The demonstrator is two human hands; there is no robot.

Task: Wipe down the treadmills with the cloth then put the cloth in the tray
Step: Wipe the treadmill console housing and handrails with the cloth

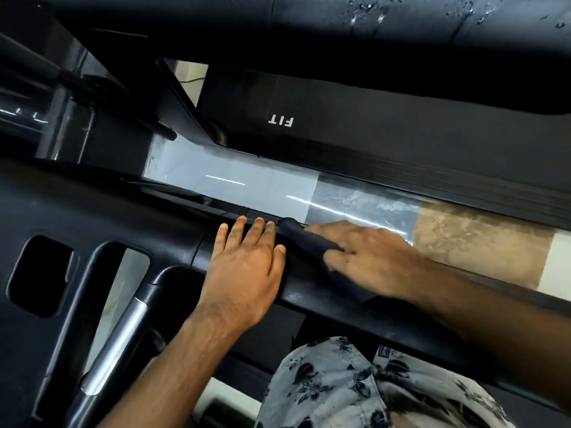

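Pressed a dark cloth (304, 237) against the far edge of a black treadmill console (154, 217) with the right hand (370, 261), fingers laid fairly straight over the fabric rather than clenched around it. Rested the left hand (244, 273) just beside it on the same edge, flat and released, fingers straight, holding nothing. Stood close against the console in floral-print shorts (340, 387), near a silver-banded handle (114, 344) at lower left. Looked down past the edge to glossy floor tiles (247, 180) and a neighbouring treadmill deck (355, 131) marked "FIT".
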